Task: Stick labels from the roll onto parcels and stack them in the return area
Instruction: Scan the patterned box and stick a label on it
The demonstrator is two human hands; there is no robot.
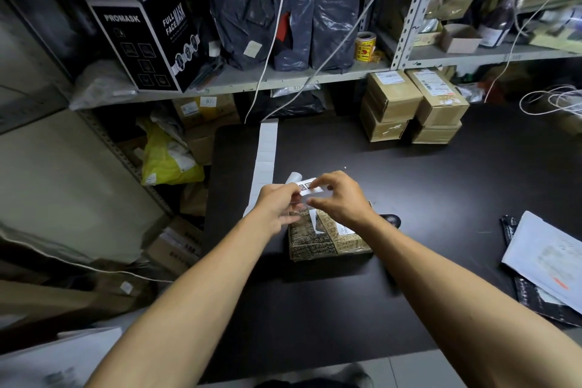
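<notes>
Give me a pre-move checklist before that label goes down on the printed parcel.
1. Label held by both hands: ok, left hand and right hand pinch it.
2. Label fully off its backing: cannot tell.
3. Printed parcel flat on the black table: ok.
4. Free spot on the parcel top: cannot tell, the hands cover part of it.
5. Label strip clear of the parcel: ok, it lies to the left.
6. Stacked boxes reachable at the table's back: ok.

A black cardboard face-mask box and dark plastic bags crowd a grey metal shelf; white cables dangle nearby.
</notes>
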